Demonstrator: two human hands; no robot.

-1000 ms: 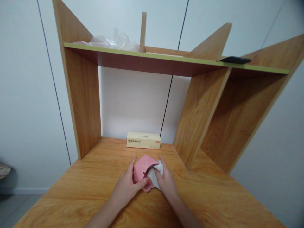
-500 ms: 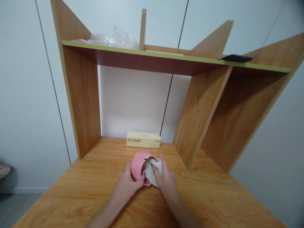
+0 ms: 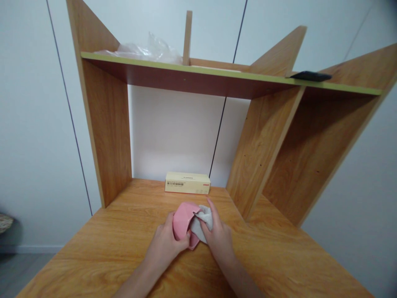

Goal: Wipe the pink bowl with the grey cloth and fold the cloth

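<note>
A small pink bowl [image 3: 182, 218] is tipped on its side just above the wooden desk [image 3: 102, 244], held between both hands. My left hand [image 3: 164, 245] wraps round the bowl from the left, fingers curled on its rim. My right hand [image 3: 218, 236] presses a crumpled grey-white cloth [image 3: 203, 218] against the bowl's right side, with the index finger stretched forward over the cloth. Part of the bowl is hidden by the cloth and fingers.
A beige cardboard box [image 3: 187, 183] lies at the back of the desk against the white wall. Wooden uprights flank the desk. The shelf above carries a clear plastic bag [image 3: 145, 50] on the left and a flat black object [image 3: 312, 75] on the right.
The bowl has turned in my left hand, showing more of its outer side. The cloth in my right hand has shifted slightly up against it. Both hands stay at the same spot.
</note>
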